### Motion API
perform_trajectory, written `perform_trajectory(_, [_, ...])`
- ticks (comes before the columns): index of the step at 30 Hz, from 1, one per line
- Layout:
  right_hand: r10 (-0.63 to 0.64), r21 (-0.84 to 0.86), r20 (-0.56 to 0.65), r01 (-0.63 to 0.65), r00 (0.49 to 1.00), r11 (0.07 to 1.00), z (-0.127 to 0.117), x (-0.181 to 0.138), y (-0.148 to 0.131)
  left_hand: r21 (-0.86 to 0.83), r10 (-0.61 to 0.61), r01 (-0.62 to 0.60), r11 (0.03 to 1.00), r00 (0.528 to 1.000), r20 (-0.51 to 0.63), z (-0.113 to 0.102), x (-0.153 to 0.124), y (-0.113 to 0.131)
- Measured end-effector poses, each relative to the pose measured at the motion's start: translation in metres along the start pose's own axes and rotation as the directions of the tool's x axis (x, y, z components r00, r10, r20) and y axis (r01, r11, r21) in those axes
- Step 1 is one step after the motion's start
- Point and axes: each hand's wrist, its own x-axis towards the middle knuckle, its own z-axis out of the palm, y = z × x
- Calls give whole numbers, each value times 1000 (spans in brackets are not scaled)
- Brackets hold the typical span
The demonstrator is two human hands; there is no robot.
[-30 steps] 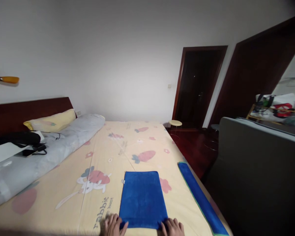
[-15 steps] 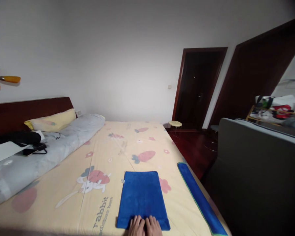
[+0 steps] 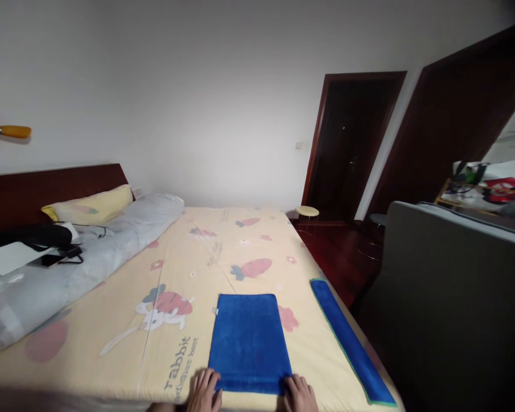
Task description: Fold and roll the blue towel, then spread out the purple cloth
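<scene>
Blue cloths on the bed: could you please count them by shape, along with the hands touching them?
Folded blue towel: 1, with the left hand and right hand at its near corners.
Long blue strip at the bed's right edge: 1, untouched.
Hands: 2.
Total: 2 blue cloths, 2 hands.

There is only one view, from a camera worn on the head of the person. It stands at the near edge of the bed (image 3: 223,240) and looks forward and a little down along it, toward the far edge, the white wall and the dark doorway (image 3: 352,143). The near edge is very close, at the bottom of the picture; the headboard side is on the left, the open side on the right.
</scene>
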Motion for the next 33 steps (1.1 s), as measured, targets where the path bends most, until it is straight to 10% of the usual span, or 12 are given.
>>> perform_trajectory(22, [-33, 224, 438, -73, 898, 972, -53, 24, 14, 19, 157, -156, 988, 986, -61, -45, -7, -11])
perform_trajectory(33, [33, 130, 381, -89, 924, 987, -61, 56, -5, -125, -136, 137, 983, 991, 17, -43, 16, -7])
